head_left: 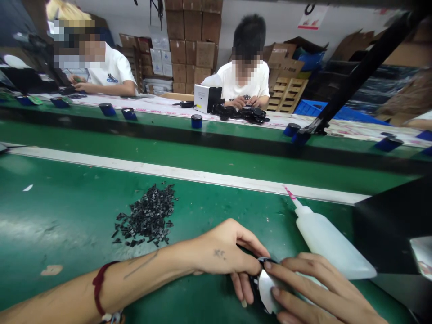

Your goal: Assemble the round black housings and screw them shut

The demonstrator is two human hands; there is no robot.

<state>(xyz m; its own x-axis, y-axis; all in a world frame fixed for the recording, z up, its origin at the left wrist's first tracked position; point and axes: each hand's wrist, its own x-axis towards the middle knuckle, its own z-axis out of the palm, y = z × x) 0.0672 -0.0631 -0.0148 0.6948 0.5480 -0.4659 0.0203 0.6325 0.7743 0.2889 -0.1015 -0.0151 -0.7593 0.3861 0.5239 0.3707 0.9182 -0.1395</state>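
Note:
My left hand [226, 256] reaches in from the lower left, a red cord on its wrist, and its fingers pinch a small black and silver part [265, 288] at the bottom centre. My right hand [313, 292] comes from the lower right; its fingers are curled over the same part and press on its pale face. Both hands grip it just above the green table surface [67, 225]. A pile of several tiny black pieces [146, 216] lies to the left of my hands. A white squeeze bottle [329, 243] with a thin nozzle lies on its side behind my right hand.
A green conveyor belt [202, 157] runs across behind my work surface, with blue caps [196, 121] along its far edge. Two people in white shirts sit opposite, handling black parts [246, 113]. A white box [202, 98] and a slanting black bar [357, 76] stand there. Cardboard cartons are stacked behind.

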